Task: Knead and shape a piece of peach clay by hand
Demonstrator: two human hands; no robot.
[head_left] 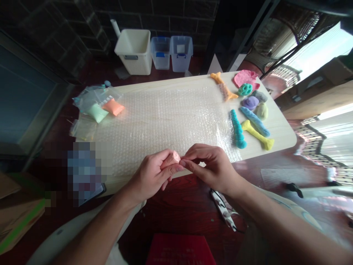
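Between my hands, over the table's near edge, is a small lump of pale pink modelling clay (173, 158). My left hand (154, 173) is wrapped round it, thumb on top. My right hand (211, 167) pinches with thumb and fingertips at the lump's right side; whether a bit of clay sits inside that pinch is hidden. Beneath my hands a sheet of bubble wrap (165, 121) covers the middle of the table (281, 129). Right of it lie modelled clay pieces, among them a teal ridged stick (237, 130), a yellow bone shape (257, 135) and a blue stick (255, 121).
An orange bone shape (224, 86) and a pink flat piece (245, 78) lie at the far right. Green (97, 112) and orange clay packets (113, 107) sit at the left. Bins (135, 51) stand beyond the table. A power strip (223, 209) lies on the floor.
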